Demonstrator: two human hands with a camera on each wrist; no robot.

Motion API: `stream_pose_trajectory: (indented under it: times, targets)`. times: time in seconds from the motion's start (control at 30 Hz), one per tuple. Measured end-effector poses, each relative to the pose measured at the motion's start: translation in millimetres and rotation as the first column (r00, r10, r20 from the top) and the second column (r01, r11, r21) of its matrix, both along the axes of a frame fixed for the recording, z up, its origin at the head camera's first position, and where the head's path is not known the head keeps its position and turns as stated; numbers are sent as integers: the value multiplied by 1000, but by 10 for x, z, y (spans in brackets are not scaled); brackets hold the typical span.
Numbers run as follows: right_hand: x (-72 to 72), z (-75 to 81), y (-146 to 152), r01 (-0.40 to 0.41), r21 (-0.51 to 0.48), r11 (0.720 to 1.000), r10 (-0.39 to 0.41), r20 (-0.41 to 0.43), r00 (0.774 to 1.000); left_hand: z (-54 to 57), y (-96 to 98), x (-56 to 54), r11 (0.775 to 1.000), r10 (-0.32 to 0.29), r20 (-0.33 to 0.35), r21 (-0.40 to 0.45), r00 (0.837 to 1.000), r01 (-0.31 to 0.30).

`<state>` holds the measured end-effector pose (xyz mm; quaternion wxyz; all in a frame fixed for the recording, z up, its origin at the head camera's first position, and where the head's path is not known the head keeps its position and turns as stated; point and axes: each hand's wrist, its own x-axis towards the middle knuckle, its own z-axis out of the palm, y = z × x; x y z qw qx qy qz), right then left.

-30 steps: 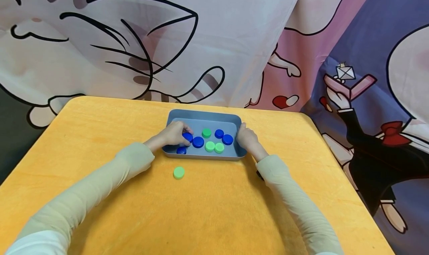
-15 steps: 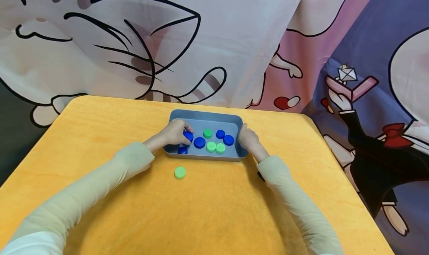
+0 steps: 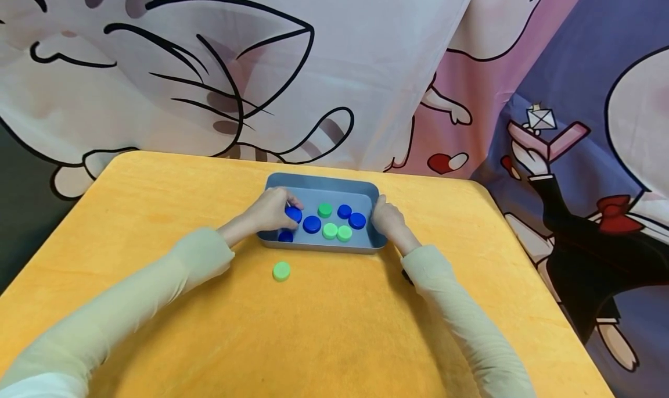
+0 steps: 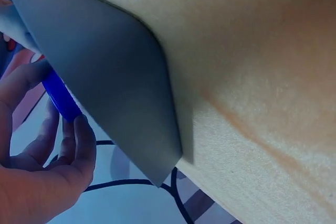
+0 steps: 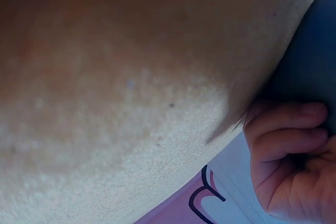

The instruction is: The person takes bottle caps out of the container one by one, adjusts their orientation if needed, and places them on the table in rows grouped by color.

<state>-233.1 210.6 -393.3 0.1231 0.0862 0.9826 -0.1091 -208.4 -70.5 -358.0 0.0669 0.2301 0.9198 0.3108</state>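
My left hand (image 3: 272, 208) reaches over the left end of a grey-blue rectangular tray (image 3: 324, 183). Between thumb and fingers it pinches a round blue cap (image 3: 294, 214), seen edge-on behind the tray wall in the left wrist view. Close by lie a second blue cap (image 3: 312, 224) and a third blue cap (image 3: 285, 236), partly hidden by the near wall. My right hand (image 3: 388, 218) grips the tray's right end, its fingers (image 5: 286, 129) curled against the wall in the right wrist view. A dark green cap (image 3: 324, 210) and two light green caps (image 3: 330, 230) lie mid-tray.
Two more blue caps (image 3: 358, 221) sit in the tray's right part. A light green cap (image 3: 281, 271) lies on the yellow table (image 3: 313, 340) in front of the tray. Behind the table hangs a cartoon-printed cloth (image 3: 387, 67). A small dark object (image 3: 407, 277) shows beside the right sleeve.
The head view has shifted slightly. Both hands keep their holds, and the tray and caps stay in nearly the same places.
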Motion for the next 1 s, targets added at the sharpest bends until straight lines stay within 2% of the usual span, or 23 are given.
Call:
stream_pose_trajectory:
  times: [0.13, 0.4, 0.73, 1.0]
  targets:
    - [-2, -6, -3, -3, -3, 1000, 3, 3, 1000, 37, -29, 88, 1000, 5, -24, 27, 1000, -4]
    - [-3, -2, -6, 1, 8, 1000, -2, 2, 1000, 151, -62, 250, 999, -1, -15, 44, 1000, 2]
    - [0, -5, -2, -3, 16, 1000, 3, 0, 1000, 175, -68, 442, 997, -17, -54, 77, 998, 21]
    - [-3, -15, 3, -9, 12, 1000, 9, -5, 1000, 168, -116, 596, 995, -36, -6, 89, 999, 37]
